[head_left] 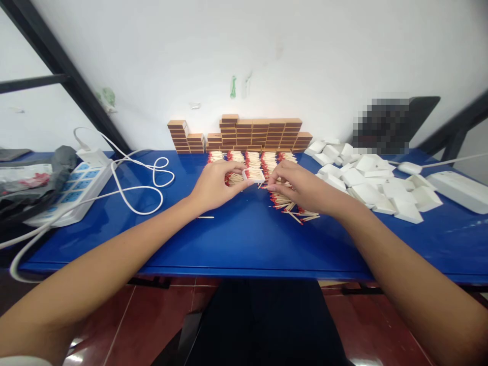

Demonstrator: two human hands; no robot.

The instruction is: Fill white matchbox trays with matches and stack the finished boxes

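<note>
Tray (pixel 258 179) in left hand (pixel 216 184), packet (pixel 32 178) unreadable

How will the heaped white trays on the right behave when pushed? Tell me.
The white trays look light and probably dent easily, given their thin walls. They would likely tumble apart, since they lie loosely at odd angles.

Stacked matchboxes (pixel 251 136) stood along the back of the table (pixel 236 244), against the wall (pixel 324 61), with matches (pixel 253 161) heaped before them. Left lay a cable (pixel 121 191) and, beyond it, a power strip (pixel 84 189); right, piled trays (pixel 366 175).
</note>
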